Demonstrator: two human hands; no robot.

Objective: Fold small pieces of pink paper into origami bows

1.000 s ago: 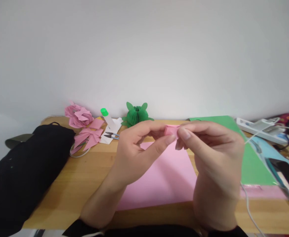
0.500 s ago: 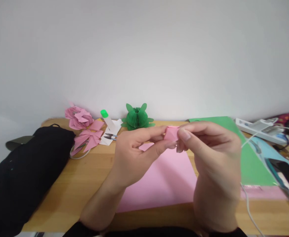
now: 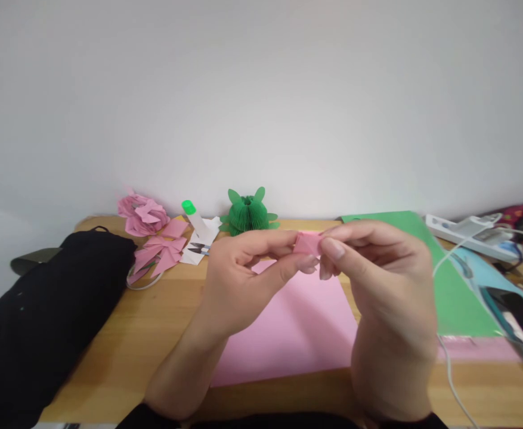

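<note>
A small folded piece of pink paper [image 3: 307,243] is pinched between my two hands, above the desk. My left hand [image 3: 247,280] grips its left side between thumb and fingers. On its right side, the thumb and forefinger of my right hand [image 3: 384,280] are closed on it; the other fingers of that hand are curled and partly hidden. Under my hands a large pink sheet of paper [image 3: 288,339] lies flat on the wooden desk [image 3: 122,351]. The fingertips cover part of the folded piece.
A green paper figure [image 3: 247,214] stands by the wall. Left of it are a glue stick [image 3: 197,221], scissors [image 3: 200,248], a pink paper flower [image 3: 142,213] and a pink paper bow [image 3: 160,250]. A black bag [image 3: 55,316] lies left; green sheets [image 3: 458,292], a power strip [image 3: 471,235] and a phone [image 3: 518,316] lie right.
The folded pink paper has shifted slightly left and down and is tilted a little differently. My left thumb has moved slightly on it. Both hands keep their hold.
</note>
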